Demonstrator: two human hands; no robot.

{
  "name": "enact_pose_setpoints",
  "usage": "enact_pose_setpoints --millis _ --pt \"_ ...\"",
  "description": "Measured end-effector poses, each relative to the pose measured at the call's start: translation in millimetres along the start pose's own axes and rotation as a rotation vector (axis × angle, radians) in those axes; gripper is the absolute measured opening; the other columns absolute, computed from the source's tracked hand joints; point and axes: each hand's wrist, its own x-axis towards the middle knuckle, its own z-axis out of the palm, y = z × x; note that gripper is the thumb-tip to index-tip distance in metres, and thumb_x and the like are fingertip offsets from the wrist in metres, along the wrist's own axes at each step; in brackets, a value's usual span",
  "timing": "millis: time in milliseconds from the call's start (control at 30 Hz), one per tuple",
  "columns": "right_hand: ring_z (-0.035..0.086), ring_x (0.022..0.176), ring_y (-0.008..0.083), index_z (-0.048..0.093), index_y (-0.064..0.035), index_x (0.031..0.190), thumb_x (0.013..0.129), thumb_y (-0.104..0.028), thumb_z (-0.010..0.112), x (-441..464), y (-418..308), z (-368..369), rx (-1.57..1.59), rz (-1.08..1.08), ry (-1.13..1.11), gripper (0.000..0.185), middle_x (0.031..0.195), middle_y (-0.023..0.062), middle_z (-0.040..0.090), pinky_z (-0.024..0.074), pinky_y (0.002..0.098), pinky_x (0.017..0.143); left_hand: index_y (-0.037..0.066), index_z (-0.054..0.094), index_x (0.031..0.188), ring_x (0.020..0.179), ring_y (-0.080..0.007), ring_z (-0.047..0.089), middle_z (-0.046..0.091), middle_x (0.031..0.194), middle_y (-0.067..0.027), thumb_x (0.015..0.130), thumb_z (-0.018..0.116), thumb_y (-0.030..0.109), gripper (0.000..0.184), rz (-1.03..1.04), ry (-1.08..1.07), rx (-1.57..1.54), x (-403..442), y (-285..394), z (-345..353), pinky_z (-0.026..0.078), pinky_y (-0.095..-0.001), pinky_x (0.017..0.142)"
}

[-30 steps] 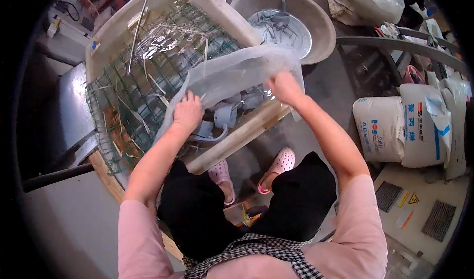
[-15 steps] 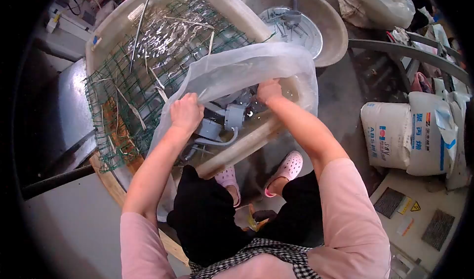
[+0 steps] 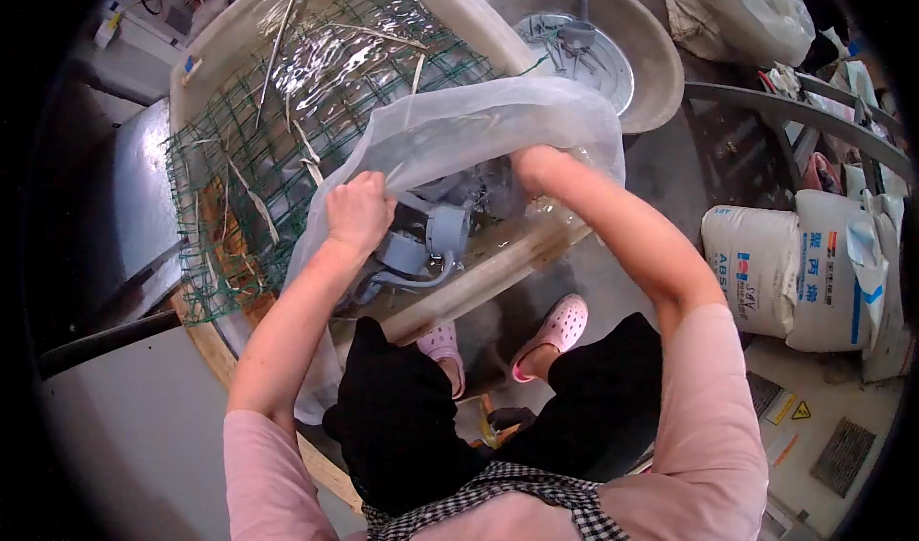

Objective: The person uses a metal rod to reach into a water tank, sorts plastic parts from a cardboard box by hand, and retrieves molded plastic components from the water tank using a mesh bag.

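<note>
My left hand (image 3: 361, 211) is closed on the rim of a translucent plastic bag (image 3: 450, 110), whose mouth spreads wide over the near corner of a water-filled tub (image 3: 459, 302). Below and between my hands lie grey plastic parts (image 3: 447, 230), round and hollow, with a curved grey piece beside them. They sit low in the bag's opening, wet and shiny. My right hand (image 3: 541, 166) reaches down inside the bag's mouth at its right side, right of the grey parts. Its fingers point downward and are hidden, so whatever they touch does not show.
Green wire mesh (image 3: 258, 148) with pale strips lies over the tub, a thin metal rod (image 3: 278, 53) across it. Behind right stands a round basin (image 3: 661, 72) holding small grey parts (image 3: 577, 38). Printed white sacks (image 3: 751, 263) stand on the right, near a curved metal bar (image 3: 814, 110).
My right hand has shifted slightly right and deeper into the bag, its elbow swinging outward. My left hand keeps its hold on the bag's rim. The view has shifted slightly.
</note>
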Motion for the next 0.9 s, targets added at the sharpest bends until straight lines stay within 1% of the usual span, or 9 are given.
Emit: enact_pose_setpoints --millis 133,200,333,400,533,633,700,733,900 --pt "0.04 0.118 0.0287 0.037 -0.0101 0.13 0.085 -0.024 0.046 -5 -22 18 -0.518 0.193 0.213 0.048 0.133 0.0129 0.037 0.0313 0.044 0.099 0.003 0.057 0.073 0.069 -0.0326 0.06 0.06 0.078 -0.0121 0.067 0.064 0.015 0.015 0.003 0.002 0.009 1 -1 0 0.049 -0.0417 0.062" --pt "0.034 0.123 0.0279 0.036 -0.0111 0.131 0.087 -0.024 0.039 8 -2 42 -0.901 -0.061 0.564 0.045 0.134 0.0124 0.036 0.0259 0.0424 0.102 0.003 0.057 0.074 0.069 -0.0325 0.06 0.06 0.078 -0.0122 0.067 0.064 0.015 0.016 0.01 0.008 0.0 0 -1 -2 0.049 -0.0413 0.063" --pt "0.03 0.125 0.0277 0.036 -0.0087 0.13 0.087 -0.025 0.038 29 21 38 -0.414 -0.259 0.707 0.046 0.136 0.0121 0.033 0.0221 0.0428 0.104 0.003 0.057 0.073 0.07 -0.0326 0.06 0.06 0.078 -0.0123 0.066 0.064 0.015 0.016 -0.001 0.006 -0.007 0 -1 -2 0.049 -0.0412 0.063" --pt "0.03 0.125 0.028 0.035 -0.0081 0.13 0.087 -0.027 0.038 14 6 10 -0.286 -0.262 0.381 0.048 0.135 0.0127 0.033 0.0222 0.0439 0.103 0.003 0.057 0.071 0.07 -0.0326 0.06 0.06 0.077 -0.0124 0.065 0.065 0.015 0.016 0.003 0.007 -0.014 0 -1 -2 0.049 -0.0416 0.063" --pt "0.035 0.122 0.0287 0.041 -0.0077 0.126 0.087 -0.023 0.034 47 11 33 -0.521 -0.204 0.441 0.042 0.13 0.0132 0.04 0.0249 0.043 0.102 0.003 0.057 0.07 0.07 -0.0327 0.06 0.06 0.077 -0.0124 0.065 0.065 0.014 0.015 -0.004 0.008 -0.022 0 0 -4 0.049 -0.0421 0.062" --pt "0.041 0.117 0.0291 0.049 -0.0067 0.12 0.082 -0.017 0.043 46 17 38 -0.338 -0.25 0.607 0.04 0.125 0.0139 0.046 0.0287 0.0416 0.101 0.003 0.057 0.071 0.07 -0.0325 0.06 0.06 0.076 -0.012 0.065 0.065 0.015 0.015 0.007 0.021 -0.019 0 -1 -5 0.049 -0.042 0.062" --pt "0.048 0.106 0.0327 0.051 -0.005 0.113 0.065 -0.023 0.064 25 5 11 -0.331 -0.193 0.328 0.053 0.115 0.0158 0.051 0.0352 0.0399 0.095 0.003 0.057 0.072 0.071 -0.0328 0.06 0.06 0.077 -0.0122 0.065 0.065 0.015 0.016 -0.017 -0.015 0.0 1 -1 -4 0.048 -0.0427 0.063" --pt "0.048 0.106 0.0327 0.051 -0.005 0.113 0.065 -0.023 0.064 27 7 18 -0.332 -0.189 0.334 0.053 0.115 0.0158 0.051 0.0352 0.0399 0.095 0.003 0.057 0.072 0.071 -0.0328 0.06 0.06 0.077 -0.0122 0.065 0.065 0.015 0.016 -0.012 -0.01 0.001 -1 -1 -4 0.048 -0.0427 0.063" --pt "0.047 0.109 0.0308 0.049 -0.0227 0.12 0.059 -0.019 0.066 26 21 46 -0.297 -0.311 0.492 0.064 0.114 0.0124 0.053 0.0356 0.0431 0.094 0.003 0.058 0.076 0.076 -0.034 0.059 0.06 0.079 -0.0133 0.066 0.066 0.016 0.018 -0.041 -0.058 -0.001 1 0 -5 0.046 -0.0445 0.067"
